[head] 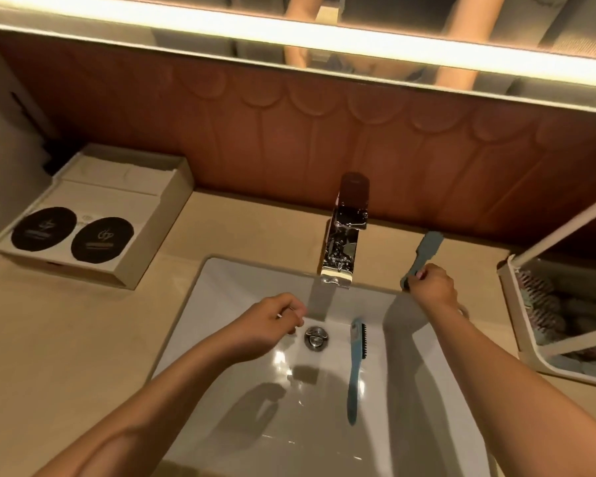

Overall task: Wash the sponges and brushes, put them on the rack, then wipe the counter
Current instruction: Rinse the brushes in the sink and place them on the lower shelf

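Two brushes show. One blue brush (354, 370) lies in the white sink (221, 290) at centre frame, just right of the drain (316, 337). The right hand (431, 287) grips the second, grey-blue brush (424, 253) by its lower end, over the counter (66, 339) right of the single faucet (341, 246). The left hand (274, 321) hovers beside the water stream, fingers curled; whether it holds anything I cannot tell. One rack (516, 304) sits at the right edge, and two black discs (43, 228) rest on a box at upper left.
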